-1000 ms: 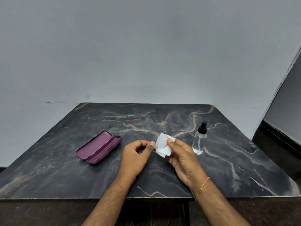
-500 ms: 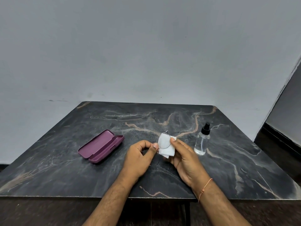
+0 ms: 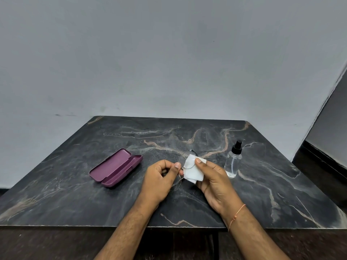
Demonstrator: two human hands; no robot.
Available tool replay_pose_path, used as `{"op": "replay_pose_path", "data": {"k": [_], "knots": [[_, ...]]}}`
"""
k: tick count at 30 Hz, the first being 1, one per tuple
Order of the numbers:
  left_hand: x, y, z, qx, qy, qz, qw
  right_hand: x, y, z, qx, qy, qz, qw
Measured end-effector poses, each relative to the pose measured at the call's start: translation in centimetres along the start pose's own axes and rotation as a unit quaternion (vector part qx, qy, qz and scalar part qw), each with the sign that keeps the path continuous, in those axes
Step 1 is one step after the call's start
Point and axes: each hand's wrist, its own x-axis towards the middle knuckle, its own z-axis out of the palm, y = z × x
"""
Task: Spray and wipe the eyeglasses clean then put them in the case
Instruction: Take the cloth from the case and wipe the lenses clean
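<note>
Marble table keeps open purple case left, ready to receive, spray bottle parked right; left hand pinches eyeglasses at the bridge, steadying them above centre while right hand pinches white cloth over one lens to wipe

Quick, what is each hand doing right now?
Left hand: pinches the thin wire-rimmed eyeglasses.
Right hand: holds the white cloth on a lens.

We find no readable text, labels, brands or numbers anywhere on anything in view.
</note>
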Motion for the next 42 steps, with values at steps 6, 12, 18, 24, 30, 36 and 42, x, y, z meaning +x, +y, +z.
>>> {"op": "replay_pose_path", "data": {"k": [6,12,18,24,30,36,42], "knots": [[0.10,-0.13,-0.22,0.019,-0.015,0.010,1.000,-0.13,-0.04,0.04,-0.026,-0.018,0.004,0.999],[0.04,0.04,-0.25,-0.001,-0.003,0.004,1.000,0.00,-0.02,0.27,-0.031,-0.025,0.011,0.999],[0.12,0.04,-0.04,0.008,-0.008,-0.002,1.000,0.04,0.13,0.07,-0.022,-0.023,0.003,0.999],[0.00,0.06,-0.26,0.014,0.000,0.012,1.000,-0.05,0.14,0.41,-0.047,-0.019,0.010,0.999],[-0.02,0.15,-0.11,0.014,0.007,0.000,1.000,0.14,0.40,0.17,-0.038,0.025,-0.013,0.999],[-0.15,0.33,-0.11,0.002,0.002,-0.012,1.000,-0.08,0.05,0.18,0.001,-0.007,-0.010,1.000],[-0.19,0.41,-0.08,-0.017,-0.001,-0.027,1.000,0.39,0.66,0.25,0.014,0.034,-0.026,0.999]]}}
